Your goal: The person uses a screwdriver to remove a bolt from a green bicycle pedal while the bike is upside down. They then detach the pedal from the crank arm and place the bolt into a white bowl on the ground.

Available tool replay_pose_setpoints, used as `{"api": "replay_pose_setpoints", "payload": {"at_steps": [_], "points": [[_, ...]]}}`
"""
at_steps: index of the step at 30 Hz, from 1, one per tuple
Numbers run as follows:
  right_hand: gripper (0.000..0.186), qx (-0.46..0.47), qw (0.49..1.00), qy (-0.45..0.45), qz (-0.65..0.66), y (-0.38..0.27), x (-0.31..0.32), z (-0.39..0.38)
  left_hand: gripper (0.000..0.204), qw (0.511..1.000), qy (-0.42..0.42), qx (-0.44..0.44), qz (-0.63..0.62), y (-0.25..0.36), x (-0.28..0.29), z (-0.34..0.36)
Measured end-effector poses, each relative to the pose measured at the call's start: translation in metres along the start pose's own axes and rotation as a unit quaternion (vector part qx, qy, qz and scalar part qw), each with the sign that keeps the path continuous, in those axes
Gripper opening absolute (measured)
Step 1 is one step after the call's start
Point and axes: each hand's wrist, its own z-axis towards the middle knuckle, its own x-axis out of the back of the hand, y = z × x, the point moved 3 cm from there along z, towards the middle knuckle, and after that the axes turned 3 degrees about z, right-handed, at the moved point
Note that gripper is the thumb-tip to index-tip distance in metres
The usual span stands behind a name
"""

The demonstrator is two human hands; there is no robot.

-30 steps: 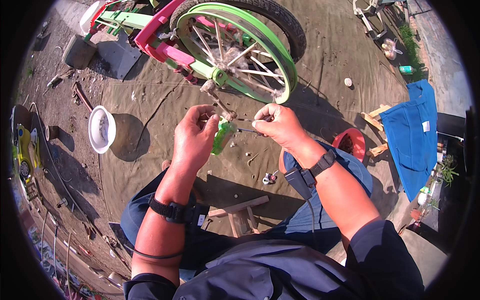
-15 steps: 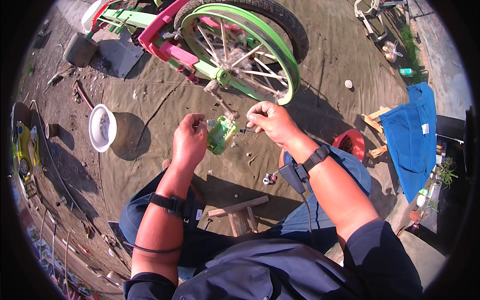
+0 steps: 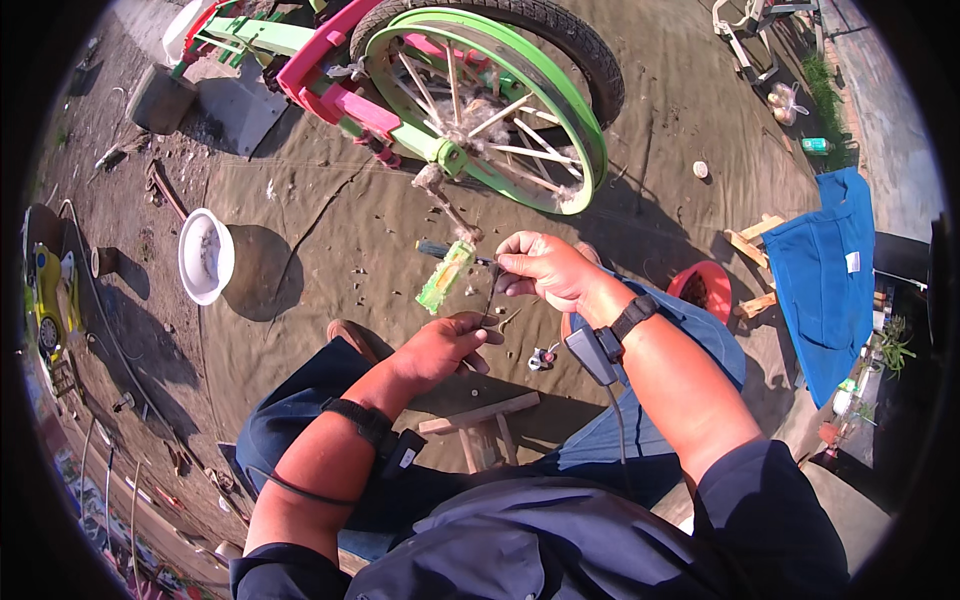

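My right hand pinches the upper end of a thin dark strip or rod, too small to name exactly. My left hand, lower and to the left, has its fingers curled at the lower end of it. A translucent green pedal hangs on a dirty crank just left of my right hand, with a blue-handled object partly behind it. Above them lies a pink and green bicycle frame with a green-rimmed wheel.
A white bowl stands left on the tarp. A red basin, a blue cloth on a wooden stand and a bottle are right. A wooden stool sits between my legs; a yellow toy car is far left.
My left hand has moved down and toward me, away from the pedal. The thin dark piece now runs more upright between my hands. The pedal shows at a different angle.
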Motion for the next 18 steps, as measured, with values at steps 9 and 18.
{"api": "replay_pose_setpoints", "payload": {"at_steps": [9,18], "points": [[0.026,0.034,0.99,0.123,0.063,0.014,-0.021,-0.007,0.024,0.935,0.189,-0.077,0.291,-0.006,0.01,0.015],[0.021,0.064,0.976,0.115,0.174,0.029,-0.021,-0.006,0.022,0.83,0.242,-0.067,0.498,-0.006,0.014,0.012]]}}
